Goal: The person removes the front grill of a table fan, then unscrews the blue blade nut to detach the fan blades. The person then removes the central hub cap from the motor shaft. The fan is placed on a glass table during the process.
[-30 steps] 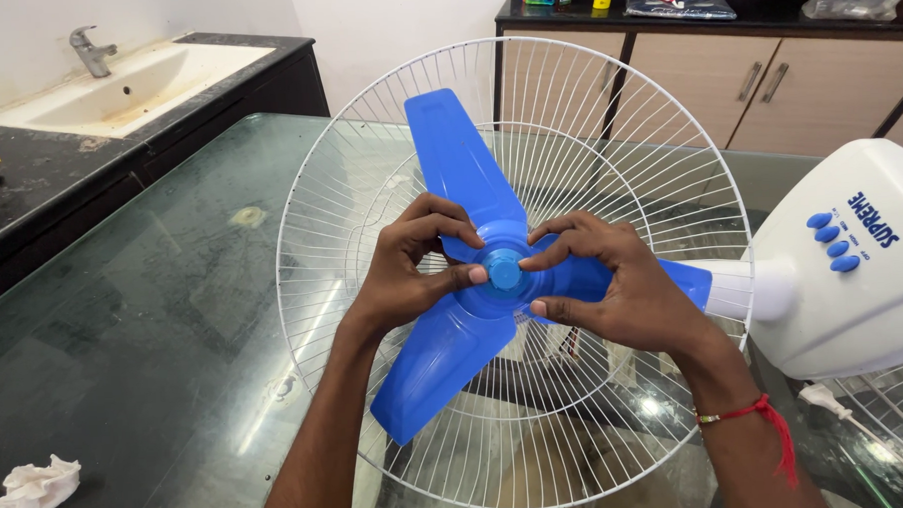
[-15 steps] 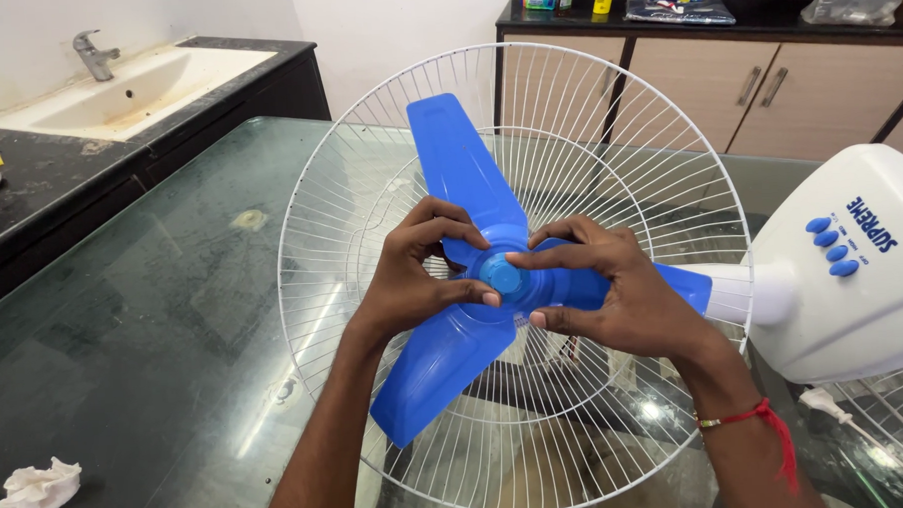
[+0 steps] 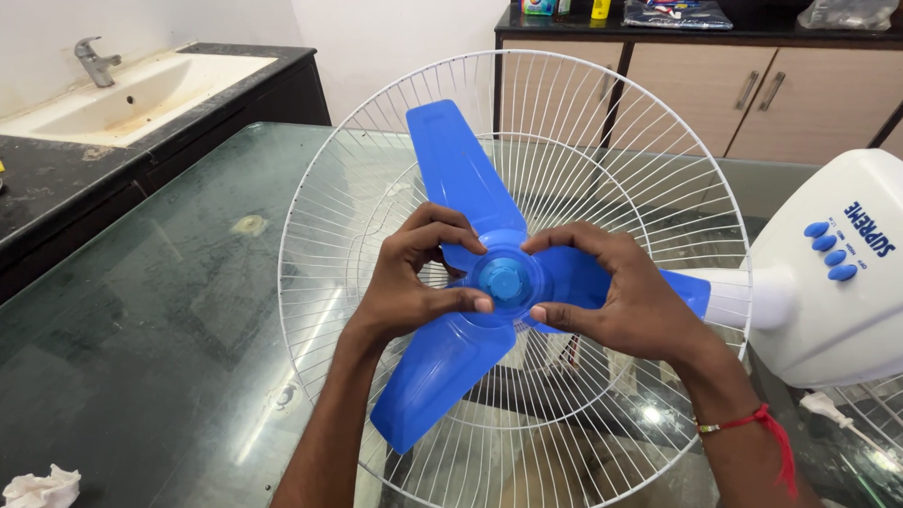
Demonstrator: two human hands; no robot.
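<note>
Glass tabletop (image 3: 154, 324), dark green and smudged, is carrying a fan laid on its back; a black counter with a pale sink (image 3: 131, 90) is running along the far left, and wooden cabinets (image 3: 726, 89) are standing behind.

Head view: compared with a second ago, the camera is sitting slightly lower on the scene, so the fan is appearing a little further down the picture, and the fingertips of both hands have shifted around the blue hub cap (image 3: 503, 278), the right index finger now lying above it rather than across it. The left hand (image 3: 412, 275) is curling on the cap's left side, thumb and fingers closed against the hub; the right hand (image 3: 623, 298) is pinching from the right, likewise pressed to the hub. The three-lobed blue blade (image 3: 459, 174), smooth glossy plastic, is sitting at the middle of the round white wire guard (image 3: 367, 127), whose thin spokes are radiating outward. The white motor housing (image 3: 862, 270) is crowding the right edge. Free table is lying to the left, where a crumpled white cloth (image 3: 35, 497) is resting near the corner.
</note>
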